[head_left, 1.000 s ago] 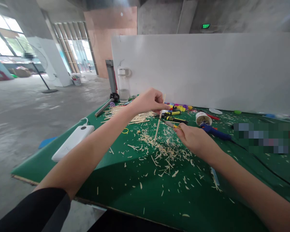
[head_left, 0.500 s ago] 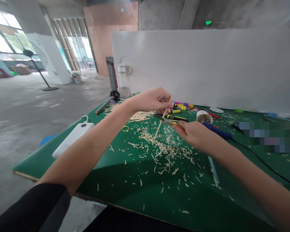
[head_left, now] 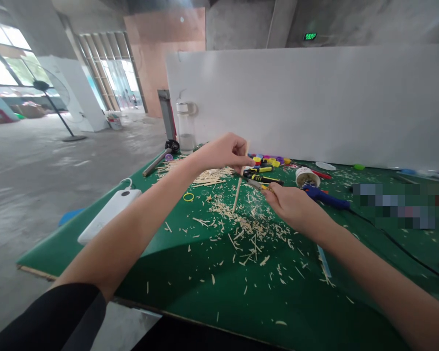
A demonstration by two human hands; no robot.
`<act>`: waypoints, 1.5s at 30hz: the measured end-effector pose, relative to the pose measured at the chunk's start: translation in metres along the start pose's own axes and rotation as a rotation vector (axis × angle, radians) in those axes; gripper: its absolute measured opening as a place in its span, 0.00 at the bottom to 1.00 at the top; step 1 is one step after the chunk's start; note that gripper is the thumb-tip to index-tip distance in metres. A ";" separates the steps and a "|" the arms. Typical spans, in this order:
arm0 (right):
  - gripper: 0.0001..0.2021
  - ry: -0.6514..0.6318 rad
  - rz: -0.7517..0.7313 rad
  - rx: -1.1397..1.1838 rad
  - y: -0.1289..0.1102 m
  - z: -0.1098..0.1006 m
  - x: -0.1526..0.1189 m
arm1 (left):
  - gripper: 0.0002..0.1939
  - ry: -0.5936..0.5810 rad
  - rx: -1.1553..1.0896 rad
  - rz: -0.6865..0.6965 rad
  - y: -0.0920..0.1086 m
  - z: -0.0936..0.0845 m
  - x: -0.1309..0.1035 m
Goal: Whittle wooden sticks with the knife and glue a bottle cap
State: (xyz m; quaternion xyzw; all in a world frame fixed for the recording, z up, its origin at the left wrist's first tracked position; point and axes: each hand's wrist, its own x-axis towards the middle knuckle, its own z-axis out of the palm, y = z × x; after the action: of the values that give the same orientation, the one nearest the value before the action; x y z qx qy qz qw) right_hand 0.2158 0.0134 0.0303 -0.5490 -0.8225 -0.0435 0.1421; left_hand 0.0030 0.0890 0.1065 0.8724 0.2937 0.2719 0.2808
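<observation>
The left hand [head_left: 232,150] has its grip pinched closed on the upper part of a thin wooden stick [head_left: 236,197], which slants down toward a scatter of shavings [head_left: 254,224] on the green surface [head_left: 139,278]. The right hand [head_left: 287,201] has its grip wrapped closed around the yellow handle of a knife [head_left: 256,185], the grey blade pointing at the stick below the left hand; whether its edge touches the wood is too small to tell. Shallow, light strokes away from the left hand should suit such slender, pale wood; a steep edge could dig in or snap it. Flat flakes and splintery slivers litter the smooth surface, and more straight sticks [head_left: 212,178] lie loosely heaped beyond.
</observation>
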 end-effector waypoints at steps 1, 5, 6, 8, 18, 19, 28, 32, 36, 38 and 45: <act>0.22 0.002 0.001 -0.006 0.000 0.000 0.000 | 0.14 0.018 0.017 0.001 0.001 0.001 0.000; 0.22 -0.015 0.006 -0.002 -0.001 -0.002 0.002 | 0.14 0.056 0.043 -0.012 0.006 0.005 -0.001; 0.22 -0.029 0.005 0.011 -0.001 -0.004 0.003 | 0.13 0.039 0.040 -0.010 0.007 0.005 -0.001; 0.23 -0.069 0.002 0.039 -0.002 -0.007 0.004 | 0.12 -0.017 0.029 0.015 0.010 0.006 -0.002; 0.24 -0.162 -0.092 0.057 -0.001 -0.018 0.007 | 0.10 -0.280 -0.090 0.025 0.018 -0.002 -0.008; 0.24 -0.162 -0.096 0.054 0.000 -0.016 0.007 | 0.10 -0.273 -0.080 0.036 0.017 -0.002 -0.008; 0.22 -0.038 0.002 -0.012 -0.002 -0.002 0.000 | 0.14 0.042 0.095 0.028 0.011 0.005 -0.003; 0.22 -0.032 0.033 0.000 -0.004 -0.002 0.002 | 0.14 0.074 0.159 0.028 0.012 0.006 -0.002; 0.23 -0.098 -0.004 0.049 -0.005 -0.006 0.003 | 0.12 -0.066 0.085 0.043 0.016 0.003 -0.004; 0.23 -0.130 -0.011 0.041 -0.005 -0.008 0.003 | 0.12 -0.129 0.036 0.057 0.019 0.001 -0.005; 0.23 -0.196 -0.092 0.001 -0.005 0.000 0.001 | 0.10 -0.262 -0.047 0.024 0.018 -0.005 -0.009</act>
State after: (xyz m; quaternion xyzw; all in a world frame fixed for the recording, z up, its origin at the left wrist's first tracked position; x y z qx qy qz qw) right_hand 0.2109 0.0124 0.0306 -0.5122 -0.8569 0.0042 0.0589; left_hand -0.0001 0.0727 0.1187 0.8970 0.2379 0.1659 0.3337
